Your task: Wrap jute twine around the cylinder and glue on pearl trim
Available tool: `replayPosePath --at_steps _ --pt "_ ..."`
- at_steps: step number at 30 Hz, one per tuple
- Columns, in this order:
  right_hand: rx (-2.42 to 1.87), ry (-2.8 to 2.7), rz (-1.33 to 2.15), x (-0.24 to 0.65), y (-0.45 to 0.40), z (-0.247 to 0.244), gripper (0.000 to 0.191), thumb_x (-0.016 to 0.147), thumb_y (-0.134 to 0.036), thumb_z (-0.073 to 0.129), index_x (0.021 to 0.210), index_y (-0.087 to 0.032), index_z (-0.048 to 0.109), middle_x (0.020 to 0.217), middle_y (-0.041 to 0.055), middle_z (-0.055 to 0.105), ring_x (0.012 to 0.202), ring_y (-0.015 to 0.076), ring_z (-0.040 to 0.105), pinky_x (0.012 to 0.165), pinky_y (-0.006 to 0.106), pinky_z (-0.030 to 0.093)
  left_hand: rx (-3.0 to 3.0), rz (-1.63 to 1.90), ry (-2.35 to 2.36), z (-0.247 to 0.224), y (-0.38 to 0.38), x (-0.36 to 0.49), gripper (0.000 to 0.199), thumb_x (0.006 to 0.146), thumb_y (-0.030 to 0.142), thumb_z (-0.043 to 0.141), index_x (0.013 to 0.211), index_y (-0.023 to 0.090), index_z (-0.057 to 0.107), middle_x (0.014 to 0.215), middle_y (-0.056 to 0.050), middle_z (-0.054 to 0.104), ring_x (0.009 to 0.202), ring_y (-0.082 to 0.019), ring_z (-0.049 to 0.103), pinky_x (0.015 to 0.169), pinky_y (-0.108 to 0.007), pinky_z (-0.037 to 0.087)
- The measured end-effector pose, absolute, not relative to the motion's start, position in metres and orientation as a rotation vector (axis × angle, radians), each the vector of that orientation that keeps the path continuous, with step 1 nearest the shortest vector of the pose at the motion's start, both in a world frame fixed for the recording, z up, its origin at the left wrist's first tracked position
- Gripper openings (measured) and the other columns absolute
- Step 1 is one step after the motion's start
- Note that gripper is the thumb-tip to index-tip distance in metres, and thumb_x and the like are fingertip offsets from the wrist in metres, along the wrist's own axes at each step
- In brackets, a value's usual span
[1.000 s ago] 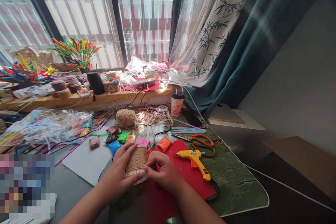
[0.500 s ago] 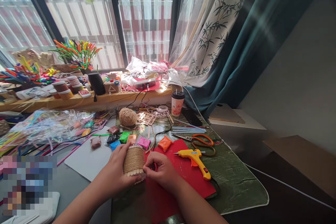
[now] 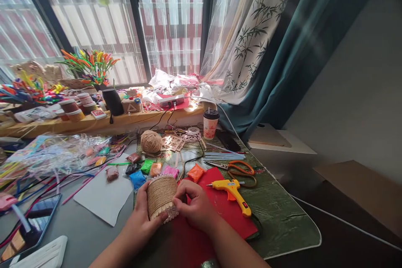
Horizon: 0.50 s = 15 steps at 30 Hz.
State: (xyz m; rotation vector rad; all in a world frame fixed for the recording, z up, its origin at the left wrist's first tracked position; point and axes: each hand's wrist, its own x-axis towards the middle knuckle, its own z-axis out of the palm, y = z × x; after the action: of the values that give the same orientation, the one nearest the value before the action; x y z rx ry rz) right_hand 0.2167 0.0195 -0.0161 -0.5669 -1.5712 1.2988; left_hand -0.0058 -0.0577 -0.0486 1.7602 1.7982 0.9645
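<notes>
A cylinder wrapped in twine [image 3: 162, 194], with scalloped pale trim and a beaded edge, is tilted above the red sheet [image 3: 220, 209]. My left hand [image 3: 143, 213] is wrapped round its left side and lower edge, thumb along the bottom. My right hand [image 3: 193, 205] is pinched at the cylinder's lower right edge, by the beaded trim; what its fingertips hold is too small to make out. To the right, a yellow glue gun [image 3: 234, 192] lies on the red sheet. Orange-handled scissors [image 3: 240, 168] rest behind it.
Small coloured packets, such as an orange one [image 3: 196, 172], lie beyond my hands. Farther back are a twine ball [image 3: 151, 141], a paper cup [image 3: 210, 124] and a phone [image 3: 228, 140]. A white sheet [image 3: 103, 197] and a tablet [image 3: 39, 222] are at left.
The cylinder has turned and tilted, showing more of its beaded lower edge. My left hand has shifted slightly down and left around it. The view has moved a little.
</notes>
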Motion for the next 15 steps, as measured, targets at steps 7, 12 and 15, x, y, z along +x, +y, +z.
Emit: replayPosePath --at_steps 7,12,15 --pt "-0.579 -1.631 1.282 0.215 0.016 -0.016 0.016 0.079 -0.018 0.074 0.069 -0.022 0.063 0.074 -0.0012 0.059 0.069 0.0157 0.053 0.064 0.029 0.043 2.265 0.835 1.765 0.007 -0.052 0.007 0.107 0.09 0.043 0.078 0.173 0.034 0.011 0.178 -0.016 0.024 0.163 -0.044 0.024 0.128 -0.065 0.033" --pt "-0.573 -1.642 1.255 0.214 0.015 -0.019 0.016 0.08 -0.019 0.072 0.068 -0.022 0.062 0.073 -0.0014 0.059 0.069 0.0159 0.054 0.064 0.029 0.043 2.172 0.819 1.779 0.003 -0.044 0.011 0.087 0.092 0.045 0.076 0.168 0.034 0.035 0.17 -0.015 0.041 0.156 -0.043 0.04 0.123 -0.062 0.042" --pt "-0.613 -1.645 1.236 0.215 0.017 -0.02 0.016 0.079 -0.019 0.073 0.068 -0.023 0.061 0.072 -0.0019 0.06 0.068 0.0156 0.053 0.063 0.028 0.042 2.081 0.925 1.803 -0.009 -0.047 0.005 0.08 0.093 0.048 0.074 0.164 0.033 0.04 0.168 -0.014 0.041 0.155 -0.041 0.042 0.124 -0.06 0.043"
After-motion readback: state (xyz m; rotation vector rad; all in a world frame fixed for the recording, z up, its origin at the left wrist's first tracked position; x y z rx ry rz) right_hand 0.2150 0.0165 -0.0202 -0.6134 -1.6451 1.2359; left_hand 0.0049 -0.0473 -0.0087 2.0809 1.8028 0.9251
